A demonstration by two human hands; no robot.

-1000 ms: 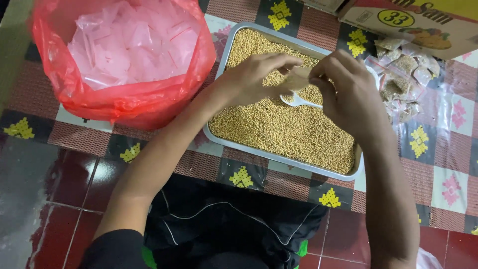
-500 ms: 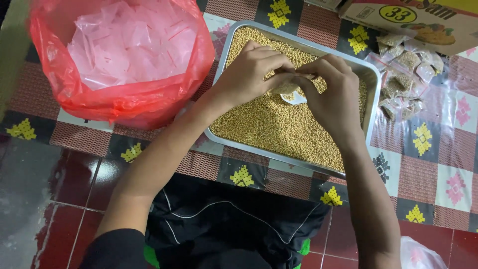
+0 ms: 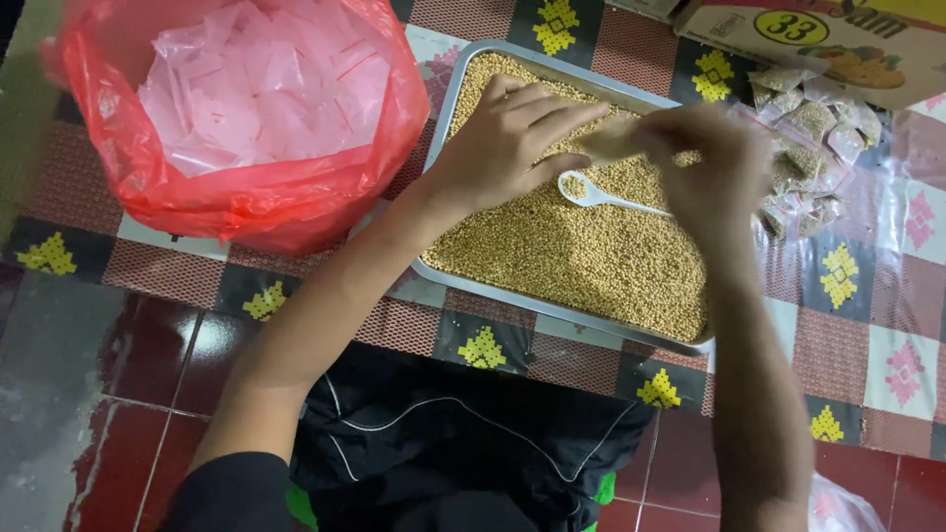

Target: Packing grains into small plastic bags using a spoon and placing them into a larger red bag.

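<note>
Both hands (image 3: pixel 611 148) raised since before, spoon (image 3: pixel 601 195) dropped onto grain (image 3: pixel 591 256)

Matt metal tray (image 3: pixel 445 108), glossy plastic bag (image 3: pixel 246 202)

Where I look from: one camera on the head, above both hands.
Which way: straight down, past the left hand (image 3: pixel 512 143) and right hand (image 3: pixel 714 167) to the tray (image 3: pixel 552 307).
How near: close, arms fill the middle.
Shared view: none, only one view.
</note>
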